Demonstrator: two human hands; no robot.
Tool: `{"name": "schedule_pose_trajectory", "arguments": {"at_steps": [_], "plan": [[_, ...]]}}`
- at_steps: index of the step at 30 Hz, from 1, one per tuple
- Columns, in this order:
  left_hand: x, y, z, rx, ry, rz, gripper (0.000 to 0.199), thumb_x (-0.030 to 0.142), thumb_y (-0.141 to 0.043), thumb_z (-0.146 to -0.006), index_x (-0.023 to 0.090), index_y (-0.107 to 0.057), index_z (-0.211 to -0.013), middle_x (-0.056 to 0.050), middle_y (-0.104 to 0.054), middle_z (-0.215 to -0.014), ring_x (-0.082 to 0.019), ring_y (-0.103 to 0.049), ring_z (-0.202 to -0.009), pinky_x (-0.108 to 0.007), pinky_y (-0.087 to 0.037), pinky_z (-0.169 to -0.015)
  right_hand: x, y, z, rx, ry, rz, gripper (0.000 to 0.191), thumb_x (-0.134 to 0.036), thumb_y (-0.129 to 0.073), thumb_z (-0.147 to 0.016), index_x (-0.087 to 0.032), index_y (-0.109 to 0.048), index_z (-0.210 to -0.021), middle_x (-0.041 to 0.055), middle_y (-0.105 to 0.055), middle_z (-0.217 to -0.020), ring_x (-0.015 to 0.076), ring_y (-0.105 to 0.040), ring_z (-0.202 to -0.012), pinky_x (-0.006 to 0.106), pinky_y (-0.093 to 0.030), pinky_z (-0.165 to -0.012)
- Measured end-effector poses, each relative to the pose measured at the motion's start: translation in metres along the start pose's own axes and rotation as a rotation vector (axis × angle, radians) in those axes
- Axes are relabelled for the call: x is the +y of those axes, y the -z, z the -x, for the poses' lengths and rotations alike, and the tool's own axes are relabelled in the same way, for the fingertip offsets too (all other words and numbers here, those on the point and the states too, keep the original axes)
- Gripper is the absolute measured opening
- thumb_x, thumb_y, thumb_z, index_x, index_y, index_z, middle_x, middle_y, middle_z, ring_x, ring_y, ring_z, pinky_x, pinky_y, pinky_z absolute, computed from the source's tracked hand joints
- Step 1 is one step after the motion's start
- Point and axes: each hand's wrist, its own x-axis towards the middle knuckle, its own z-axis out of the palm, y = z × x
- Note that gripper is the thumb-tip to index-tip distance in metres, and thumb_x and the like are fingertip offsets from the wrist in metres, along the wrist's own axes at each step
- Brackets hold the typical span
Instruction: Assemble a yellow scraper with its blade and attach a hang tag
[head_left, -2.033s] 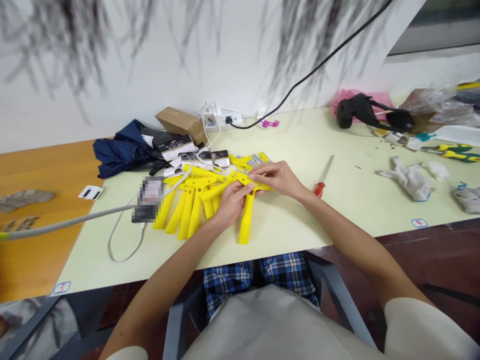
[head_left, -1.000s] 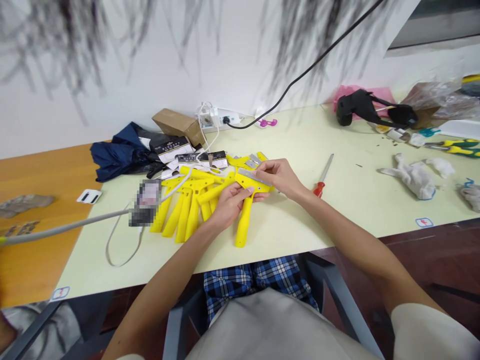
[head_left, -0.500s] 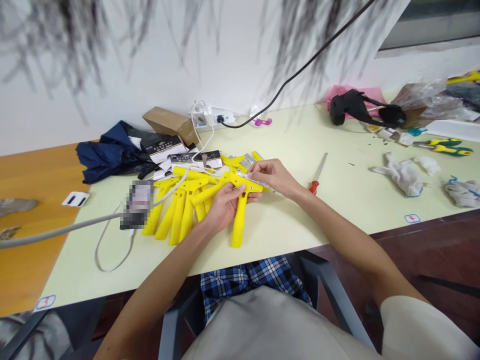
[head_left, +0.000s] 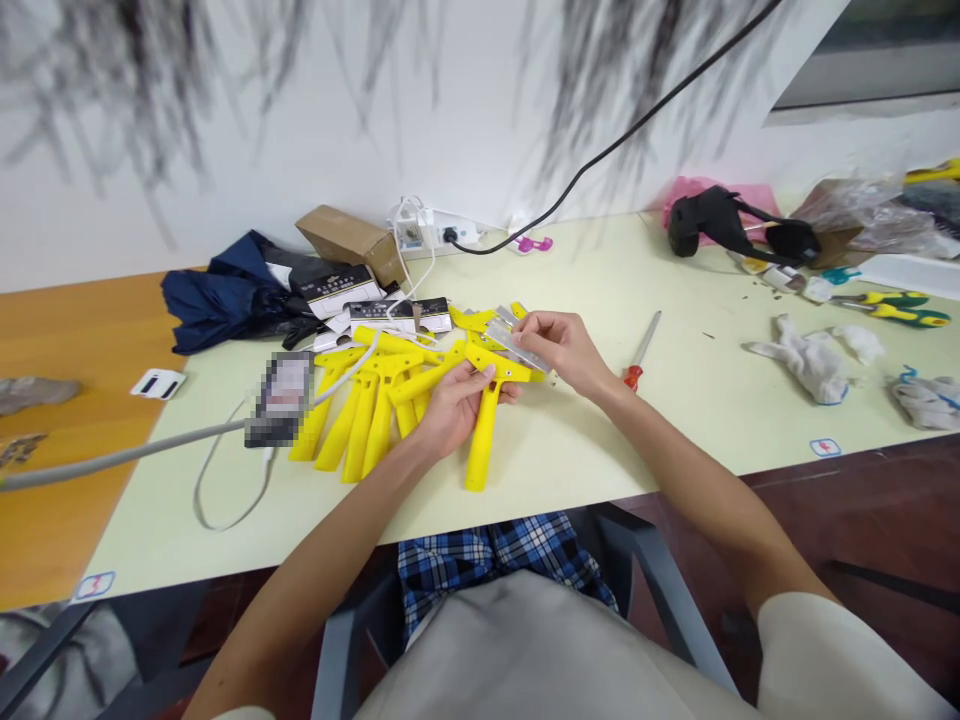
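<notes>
My left hand (head_left: 454,412) grips a yellow T-shaped scraper handle (head_left: 482,440), thumb on its head and grip pointing toward me. Pinched in my right hand (head_left: 568,352) is a thin flat metal blade (head_left: 514,340), just above the far edge of that head. Whether blade and head touch, I cannot tell. Several more yellow scraper handles (head_left: 364,420) lie overlapped to the left of my left hand. Beyond my hands are more yellow parts and a metal plate, partly hidden. To the right of my right hand lies a screwdriver (head_left: 634,376) with a red handle.
Behind the pile are printed cardboard packages (head_left: 401,316), a brown box (head_left: 352,243) and dark blue fabric (head_left: 229,290). A white cable loops by a pixelated device (head_left: 279,400). White gloves (head_left: 810,365) and green-yellow tools (head_left: 896,308) lie at right. A black cord (head_left: 592,165) crosses above the table.
My right hand has lifted slightly and drawn the metal blade up from the scraper head, so more of it shows. My left hand keeps its hold; the view has shifted slightly.
</notes>
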Motion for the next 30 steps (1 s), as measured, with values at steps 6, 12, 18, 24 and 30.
{"name": "schedule_pose_trajectory", "arguments": {"at_steps": [6,12,18,24,30], "plan": [[0.009,0.003,0.001,0.056,-0.01,0.125,0.009,0.02,-0.08,-0.095,0.014,-0.074,-0.097,-0.005,-0.071,-0.087,-0.014,-0.069,-0.073,-0.026,-0.057,-0.068,-0.026,0.021,0.026,-0.117,-0.044,0.167,0.032,-0.04,-0.075,-0.099,-0.021,-0.06,-0.078,-0.0029,-0.056,-0.06,0.0092,-0.043,-0.053,0.029,-0.025,-0.051],[0.008,0.004,0.001,0.006,-0.043,0.099,0.01,0.023,-0.077,-0.098,0.014,-0.076,-0.1,-0.007,-0.072,-0.089,-0.015,-0.066,-0.073,-0.027,-0.056,-0.068,-0.045,0.018,0.047,-0.114,-0.059,0.239,0.03,-0.04,-0.067,-0.104,-0.022,-0.058,-0.082,-0.0039,-0.059,-0.053,0.0093,-0.044,-0.046,0.028,-0.029,-0.048],[0.005,0.006,0.0,-0.028,-0.034,0.029,0.016,0.027,-0.077,-0.099,0.013,-0.075,-0.105,-0.006,-0.071,-0.08,-0.016,-0.067,-0.071,-0.025,-0.055,-0.068,-0.047,0.015,0.048,-0.076,-0.053,0.308,0.028,-0.036,-0.068,-0.102,-0.022,-0.057,-0.081,-0.0047,-0.058,-0.052,0.0096,-0.046,-0.046,0.028,-0.031,-0.05],[0.005,0.002,0.001,-0.025,-0.042,0.032,0.02,0.026,-0.084,-0.093,0.014,-0.073,-0.103,-0.006,-0.072,-0.09,-0.016,-0.069,-0.074,-0.027,-0.057,-0.068,-0.046,0.012,0.045,-0.114,-0.044,0.345,0.026,-0.035,-0.068,-0.1,-0.022,-0.058,-0.08,-0.0047,-0.056,-0.055,0.0102,-0.044,-0.049,0.03,-0.032,-0.053],[0.002,-0.002,0.0,-0.049,-0.037,-0.014,0.03,0.03,-0.09,-0.088,0.012,-0.072,-0.105,-0.005,-0.071,-0.088,-0.017,-0.07,-0.071,-0.029,-0.055,-0.064,-0.04,0.005,0.022,-0.158,0.031,0.361,0.023,-0.031,-0.074,-0.094,-0.02,-0.063,-0.077,-0.0018,-0.059,-0.07,0.0117,-0.047,-0.065,0.03,-0.034,-0.06]]}}
